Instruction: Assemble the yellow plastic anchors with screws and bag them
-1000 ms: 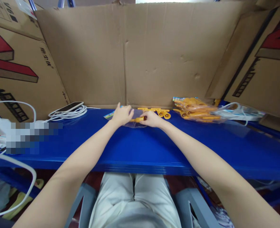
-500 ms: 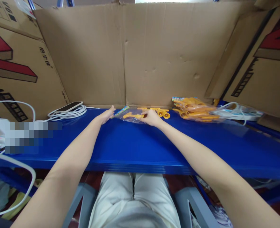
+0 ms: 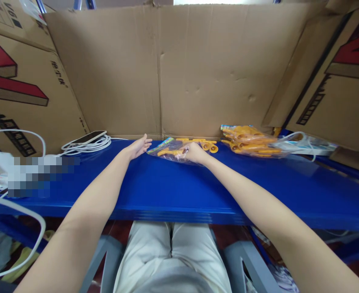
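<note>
A clear plastic bag (image 3: 167, 158) with a colourful printed header lies on the blue shelf, an orange plastic piece (image 3: 171, 152) showing in it. My right hand (image 3: 194, 152) is closed around the right end of that orange piece. Whether its fingers are inside the bag or gripping through the film, I cannot tell. My left hand (image 3: 139, 147) stands open just left of the bag, fingers spread and apart from it. Behind my right hand lie several loose orange pieces (image 3: 209, 146), some with round flared ends.
A full clear bag of orange pieces (image 3: 249, 142) sits to the right, near white cables. On the left are a phone (image 3: 89, 137), a coiled white cable (image 3: 98, 146) and a blurred-out white object. Cardboard (image 3: 182, 73) walls in the blue shelf (image 3: 179, 187) at the back and sides.
The bag and orange piece have shifted slightly, with the bag now reaching further under my right hand. My left hand has turned a little and its fingers have spread.
</note>
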A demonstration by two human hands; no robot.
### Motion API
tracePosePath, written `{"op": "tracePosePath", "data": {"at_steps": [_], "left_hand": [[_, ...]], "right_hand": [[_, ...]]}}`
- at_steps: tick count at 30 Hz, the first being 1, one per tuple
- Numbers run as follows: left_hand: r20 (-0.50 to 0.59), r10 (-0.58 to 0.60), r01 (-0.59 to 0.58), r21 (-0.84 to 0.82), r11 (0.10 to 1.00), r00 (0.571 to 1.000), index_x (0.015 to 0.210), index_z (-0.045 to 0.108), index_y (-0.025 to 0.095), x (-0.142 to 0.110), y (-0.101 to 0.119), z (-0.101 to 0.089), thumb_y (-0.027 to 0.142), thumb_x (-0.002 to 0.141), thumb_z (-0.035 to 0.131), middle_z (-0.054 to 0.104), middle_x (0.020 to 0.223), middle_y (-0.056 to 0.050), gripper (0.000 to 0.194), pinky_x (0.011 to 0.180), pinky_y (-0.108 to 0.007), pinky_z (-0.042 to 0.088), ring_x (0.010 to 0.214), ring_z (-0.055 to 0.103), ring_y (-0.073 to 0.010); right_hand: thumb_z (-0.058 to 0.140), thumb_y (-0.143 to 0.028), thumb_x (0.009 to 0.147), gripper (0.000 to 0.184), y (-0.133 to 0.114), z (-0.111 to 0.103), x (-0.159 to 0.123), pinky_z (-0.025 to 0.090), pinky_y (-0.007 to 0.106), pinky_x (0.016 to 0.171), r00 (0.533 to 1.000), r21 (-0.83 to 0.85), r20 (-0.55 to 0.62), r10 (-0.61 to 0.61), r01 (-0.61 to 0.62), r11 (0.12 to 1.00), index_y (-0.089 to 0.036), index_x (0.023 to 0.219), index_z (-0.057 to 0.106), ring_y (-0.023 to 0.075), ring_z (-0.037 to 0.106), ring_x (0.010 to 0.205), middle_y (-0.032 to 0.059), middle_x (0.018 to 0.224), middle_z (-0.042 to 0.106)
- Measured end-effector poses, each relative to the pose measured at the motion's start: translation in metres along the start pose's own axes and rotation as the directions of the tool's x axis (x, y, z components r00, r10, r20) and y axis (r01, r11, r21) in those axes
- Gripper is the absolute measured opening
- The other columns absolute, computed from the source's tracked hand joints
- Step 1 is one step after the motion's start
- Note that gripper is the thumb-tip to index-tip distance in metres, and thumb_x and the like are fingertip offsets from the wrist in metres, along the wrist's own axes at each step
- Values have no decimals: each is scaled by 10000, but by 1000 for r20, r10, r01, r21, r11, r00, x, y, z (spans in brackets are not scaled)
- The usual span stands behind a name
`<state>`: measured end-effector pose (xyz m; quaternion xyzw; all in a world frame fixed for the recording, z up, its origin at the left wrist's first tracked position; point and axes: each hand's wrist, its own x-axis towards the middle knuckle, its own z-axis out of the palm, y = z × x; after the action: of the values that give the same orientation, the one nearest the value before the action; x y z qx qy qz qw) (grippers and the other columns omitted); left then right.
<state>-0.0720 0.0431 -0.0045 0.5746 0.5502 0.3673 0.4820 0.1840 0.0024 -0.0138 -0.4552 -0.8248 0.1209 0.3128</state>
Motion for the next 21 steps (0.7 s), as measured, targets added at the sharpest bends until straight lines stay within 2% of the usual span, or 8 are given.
{"op": "tracePosePath", "data": {"at_steps": [4,8,10,12,13,15,18,21], "left_hand": [[-43,-15,13,-50,999,999,1433,338,145,2,0,-1,473,954,202,325,1501,-143,596,1057,-345,356,1382,306,-221],[-132,-19,20,8,1000,991,1331,467,141,3,0,0,374,948,310,454,1419,-157,475,968,-319,443,1295,447,-225],[-270,35,14,180,984,962,1218,561,138,4,-1,0,324,912,397,538,1344,-155,394,956,-341,450,1246,499,-251],[-399,169,20,427,904,901,1078,640,146,5,-2,-2,283,829,526,600,1268,-149,306,968,-370,434,1228,508,-300],[-424,224,33,519,854,878,1010,664,151,5,-3,-3,266,785,576,630,1219,-151,267,956,-376,438,1206,523,-322],[-413,214,64,563,824,885,924,679,152,5,-3,-5,257,752,606,689,1083,-161,215,846,-368,492,1075,611,-334],[-324,27,107,389,915,946,881,669,132,3,0,-5,250,791,563,728,844,-144,182,566,-283,493,706,691,-240],[-235,1,54,229,972,972,851,659,127,-1,5,-2,213,776,597,725,738,-106,130,457,-216,425,526,640,-152]], "right_hand": [[707,-370,707,275,1,5,1,418,222,587,999,73,41,31,-34,997,-152,869,748,137,589,657,13,705,677],[722,-389,695,303,1,6,2,439,228,604,998,64,22,55,-57,996,-151,879,753,147,605,684,27,745,696],[720,-374,700,296,0,5,2,443,232,616,998,76,-7,59,-58,995,-139,876,751,151,607,694,35,757,698],[711,-356,713,303,-1,3,2,446,237,625,996,100,-36,81,-77,992,-124,904,747,152,605,692,43,765,697],[708,-349,717,311,-2,2,2,448,241,628,994,110,-51,98,-92,990,-115,920,743,153,603,688,49,769,696],[703,-335,722,311,-3,1,3,450,248,625,989,123,-85,124,-113,986,-102,925,738,154,598,680,60,777,694],[695,-328,724,280,-2,1,5,443,249,608,985,110,-128,117,-103,989,-99,879,737,154,590,668,64,753,685],[690,-323,722,261,-1,0,4,430,252,613,990,53,-134,48,-41,998,-102,854,736,159,586,667,60,734,683]]}}
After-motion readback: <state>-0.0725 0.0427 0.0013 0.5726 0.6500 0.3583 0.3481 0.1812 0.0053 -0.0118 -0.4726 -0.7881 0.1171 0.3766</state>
